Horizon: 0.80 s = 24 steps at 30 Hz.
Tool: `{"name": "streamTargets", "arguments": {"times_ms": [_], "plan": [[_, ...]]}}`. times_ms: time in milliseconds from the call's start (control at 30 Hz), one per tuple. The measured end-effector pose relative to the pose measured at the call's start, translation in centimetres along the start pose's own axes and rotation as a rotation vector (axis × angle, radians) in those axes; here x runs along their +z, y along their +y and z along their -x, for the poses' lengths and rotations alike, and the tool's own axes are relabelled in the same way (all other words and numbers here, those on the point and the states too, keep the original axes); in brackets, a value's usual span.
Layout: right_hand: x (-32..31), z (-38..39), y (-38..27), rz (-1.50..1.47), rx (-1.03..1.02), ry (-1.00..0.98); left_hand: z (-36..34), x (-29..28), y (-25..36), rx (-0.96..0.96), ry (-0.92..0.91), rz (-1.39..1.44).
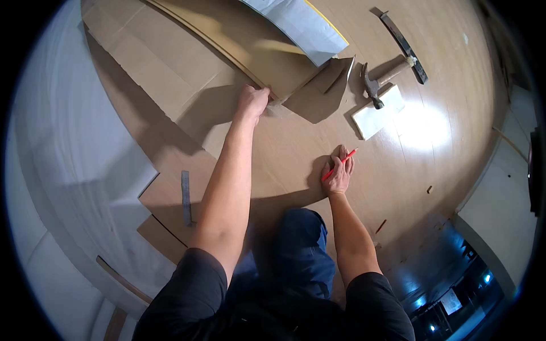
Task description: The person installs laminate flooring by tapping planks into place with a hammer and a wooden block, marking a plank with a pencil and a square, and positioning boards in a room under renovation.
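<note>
Blue denim covers my knee (304, 250) nearest me as I kneel on the glossy wooden floor (432, 142). Just beyond it my right hand (338, 173) rests on the boards, fingers curled shut around a slim red pencil (339, 164) whose tip points up and to the right, probably parked there for marking. To my left a narrow grey steel ruler (186, 197) lies flat on the plank edge. Farther out, my left hand (252, 102) presses down on the end of a long tan laminate floor plank (219, 42), fingers closed over its edge, seemingly to keep it from sliding. Beyond lie a white rectangular block (377, 116), a wooden-handled hammer (382, 79) touching it, and a dark flat pry bar (404, 40).
</note>
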State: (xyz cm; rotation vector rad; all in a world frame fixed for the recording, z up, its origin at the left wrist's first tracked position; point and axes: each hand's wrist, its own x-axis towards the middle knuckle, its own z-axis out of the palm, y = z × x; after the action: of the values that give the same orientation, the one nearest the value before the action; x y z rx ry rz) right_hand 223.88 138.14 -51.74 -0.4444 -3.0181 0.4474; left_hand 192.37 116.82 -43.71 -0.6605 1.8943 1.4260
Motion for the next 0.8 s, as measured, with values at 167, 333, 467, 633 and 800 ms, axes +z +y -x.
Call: {"name": "streamTargets", "arguments": {"times_ms": [167, 333, 467, 633, 800], "plan": [[-0.6, -0.5, -0.4, 0.010, 0.015, -0.021, -3.8, 0.4, -1.3, -0.077, -0.109, 0.239], [-5.8, -8.5, -7.7, -0.353, 0.021, 0.499, -5.7, -0.8, -1.0, -0.252, -0.185, 0.338], [-13.5, -20.4, -21.1, -0.420, -0.304, 0.197, -3.7, -1.9, 0.8, -0.270, -0.234, 0.400], [-4.1, -24.6, -18.3, 0.045, -0.271, -0.387, -5.5, -0.5, -1.1, -0.310, -0.209, 0.443], [0.0, -18.6, -12.0, -0.120, -0.467, -0.263, -5.6, 0.5, -2.1, -0.238, -0.123, 0.456]]}}
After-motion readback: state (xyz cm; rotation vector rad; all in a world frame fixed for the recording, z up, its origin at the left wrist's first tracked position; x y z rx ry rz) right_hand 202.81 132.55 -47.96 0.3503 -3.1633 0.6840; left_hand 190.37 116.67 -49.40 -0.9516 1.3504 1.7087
